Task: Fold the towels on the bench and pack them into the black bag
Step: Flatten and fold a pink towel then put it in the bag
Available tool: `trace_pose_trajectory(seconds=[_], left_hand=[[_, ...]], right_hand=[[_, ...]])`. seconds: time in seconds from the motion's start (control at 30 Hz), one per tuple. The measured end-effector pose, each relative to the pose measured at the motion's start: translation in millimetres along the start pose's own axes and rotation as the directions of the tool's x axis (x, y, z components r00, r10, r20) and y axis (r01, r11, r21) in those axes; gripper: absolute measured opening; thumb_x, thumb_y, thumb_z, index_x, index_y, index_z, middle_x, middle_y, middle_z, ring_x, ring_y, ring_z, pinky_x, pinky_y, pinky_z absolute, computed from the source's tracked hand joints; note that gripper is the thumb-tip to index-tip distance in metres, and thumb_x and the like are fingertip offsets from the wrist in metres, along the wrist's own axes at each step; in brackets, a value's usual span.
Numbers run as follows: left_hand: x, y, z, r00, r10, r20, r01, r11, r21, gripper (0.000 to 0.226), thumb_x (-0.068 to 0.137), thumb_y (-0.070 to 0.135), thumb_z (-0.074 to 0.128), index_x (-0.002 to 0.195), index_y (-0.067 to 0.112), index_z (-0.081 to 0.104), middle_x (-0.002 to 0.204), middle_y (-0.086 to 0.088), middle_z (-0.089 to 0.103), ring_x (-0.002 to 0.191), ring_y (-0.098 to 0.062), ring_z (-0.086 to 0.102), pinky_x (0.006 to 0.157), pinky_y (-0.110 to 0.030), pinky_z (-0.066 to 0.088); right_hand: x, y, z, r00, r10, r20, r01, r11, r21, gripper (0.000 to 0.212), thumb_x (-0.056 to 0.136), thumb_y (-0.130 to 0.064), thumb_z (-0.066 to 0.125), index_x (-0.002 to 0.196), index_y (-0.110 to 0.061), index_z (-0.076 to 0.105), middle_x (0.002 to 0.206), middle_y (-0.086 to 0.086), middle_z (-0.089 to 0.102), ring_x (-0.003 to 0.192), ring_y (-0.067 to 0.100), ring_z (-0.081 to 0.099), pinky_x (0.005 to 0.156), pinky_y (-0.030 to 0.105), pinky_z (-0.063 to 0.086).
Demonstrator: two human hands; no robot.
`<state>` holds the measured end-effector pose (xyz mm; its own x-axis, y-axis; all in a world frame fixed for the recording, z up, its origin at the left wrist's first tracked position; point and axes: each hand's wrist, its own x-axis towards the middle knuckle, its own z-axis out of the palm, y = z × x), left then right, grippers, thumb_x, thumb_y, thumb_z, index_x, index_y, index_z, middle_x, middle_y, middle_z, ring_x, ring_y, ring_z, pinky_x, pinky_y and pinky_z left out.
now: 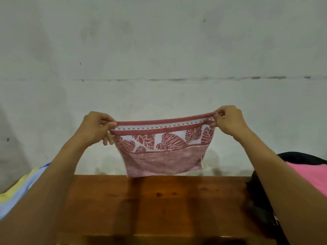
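Red-and-white leaf-patterned towel point(163, 147) hangs above the wooden tabletop point(150, 200), its top corners pinched by the left hand point(96, 127) and right hand point(228, 121). Arms partly hide a striped towel point(23, 186) and the black bag point(261, 206) holding pink cloth point(311, 175).

a pale, grey-white plastered wall point(159, 50) fills the upper frame, scuffed and stained, with a faint horizontal seam point(177, 79) of dark, broken marks running across it at mid-height. small dark specks dot the surface at the upper right and at left. darker mottled staining shows along the wall's foot, just above the line where it drops out of sight.
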<state>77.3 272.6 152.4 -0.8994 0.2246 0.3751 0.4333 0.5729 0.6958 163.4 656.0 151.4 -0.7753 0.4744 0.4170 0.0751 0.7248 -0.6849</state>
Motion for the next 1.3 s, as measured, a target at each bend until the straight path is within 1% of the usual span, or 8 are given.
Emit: trace_pose_trajectory(seconds=[0.1, 0.2, 0.33, 0.53, 0.67, 0.8, 0.9, 1.3], left_hand=[[5.0, -3.2, 5.2, 0.998, -0.052, 0.032, 0.054, 0.996, -0.067, 0.013, 0.1, 0.007, 0.052, 0.095, -0.003, 0.059, 0.065, -0.021, 0.067, 0.05, -0.036, 0.067, 0.046, -0.031, 0.053], [10.8, -4.2, 15.9, 0.988, -0.111, 0.107, 0.127, 0.979, -0.158, 0.02, 0.104, 0.01, 0.043, 0.097, -0.007, 0.051, 0.072, -0.028, 0.065, 0.047, -0.032, 0.065, 0.039, -0.027, 0.049], [20.9, -10.4, 26.7, 0.988, -0.141, 0.067, 0.154, 0.945, -0.288, 0.018, 0.104, 0.011, 0.043, 0.1, -0.004, 0.051, 0.088, -0.024, 0.067, 0.064, -0.03, 0.073, 0.059, -0.03, 0.061], [31.1, -20.6, 42.3, 0.99, 0.002, -0.138, -0.051, 0.934, -0.353, 0.013, 0.102, 0.004, 0.046, 0.093, -0.001, 0.055, 0.092, -0.012, 0.058, 0.088, -0.026, 0.068, 0.077, -0.02, 0.058], [27.1, -28.1, 47.9, 0.977, 0.077, -0.199, -0.133, 0.95, -0.282, 0.012, 0.1, 0.005, 0.05, 0.093, -0.001, 0.059, 0.086, -0.005, 0.06, 0.093, -0.025, 0.064, 0.085, -0.023, 0.057], [7.5, -47.7, 53.0, 0.977, 0.109, -0.181, -0.128, 0.987, -0.101, 0.015, 0.1, 0.013, 0.053, 0.091, 0.008, 0.065, 0.09, -0.003, 0.066, 0.084, -0.017, 0.061, 0.074, -0.027, 0.051], [-18.0, -64.1, 67.1, 0.981, 0.094, -0.172, -0.111, 0.989, -0.094, 0.015, 0.1, 0.01, 0.051, 0.09, 0.007, 0.061, 0.084, 0.001, 0.064, 0.078, -0.009, 0.058, 0.062, -0.012, 0.044], [-133.7, -149.6, 135.6, 0.927, -0.202, 0.315, 0.294, 0.914, -0.279, 0.014, 0.098, 0.018, 0.053, 0.09, 0.008, 0.059, 0.09, -0.006, 0.072, 0.087, -0.019, 0.072, 0.068, -0.037, 0.061]], right_hand=[[-2.3, -1.2, 0.9, 0.999, 0.011, 0.045, -0.011, 1.0, -0.002, 0.012, 0.096, -0.004, 0.057, 0.102, 0.0, 0.067, 0.094, 0.017, 0.07, 0.075, 0.028, 0.074, 0.073, 0.037, 0.06], [-0.8, -0.6, 8.0, 0.998, 0.03, -0.061, -0.021, 0.99, 0.143, 0.013, 0.102, -0.01, 0.048, 0.105, -0.003, 0.059, 0.093, 0.012, 0.067, 0.062, 0.017, 0.073, 0.057, 0.019, 0.055], [4.5, 6.8, 18.5, 0.997, 0.077, -0.018, -0.066, 0.936, 0.345, 0.013, 0.104, -0.012, 0.046, 0.109, -0.004, 0.055, 0.093, 0.003, 0.061, 0.063, 0.013, 0.072, 0.064, 0.024, 0.06], [11.6, 22.8, 32.4, 0.971, -0.044, -0.235, 0.11, 0.954, 0.277, 0.013, 0.103, -0.012, 0.047, 0.106, -0.009, 0.059, 0.101, 0.002, 0.061, 0.095, 0.023, 0.065, 0.088, 0.046, 0.055], [8.0, 30.7, 38.0, 0.961, -0.044, -0.272, 0.13, 0.943, 0.307, 0.011, 0.103, -0.013, 0.048, 0.105, -0.014, 0.059, 0.095, -0.007, 0.06, 0.096, 0.018, 0.062, 0.091, 0.044, 0.054], [-8.7, 44.6, 41.0, 0.984, -0.047, -0.174, 0.087, 0.97, 0.227, 0.017, 0.104, -0.019, 0.048, 0.111, -0.011, 0.061, 0.103, 0.0, 0.064, 0.084, 0.001, 0.059, 0.072, 0.022, 0.05], [-33.9, 61.3, 52.8, 0.996, -0.008, -0.084, 0.027, 0.973, 0.227, 0.018, 0.105, -0.023, 0.046, 0.111, -0.012, 0.058, 0.1, -0.001, 0.062, 0.085, 0.003, 0.059, 0.063, 0.014, 0.044], [-169.8, 149.8, 107.4, 0.936, 0.218, 0.278, -0.288, 0.926, 0.245, 0.015, 0.104, -0.03, 0.044, 0.103, -0.019, 0.055, 0.095, -0.001, 0.07, 0.082, 0.011, 0.072, 0.071, 0.033, 0.062]])
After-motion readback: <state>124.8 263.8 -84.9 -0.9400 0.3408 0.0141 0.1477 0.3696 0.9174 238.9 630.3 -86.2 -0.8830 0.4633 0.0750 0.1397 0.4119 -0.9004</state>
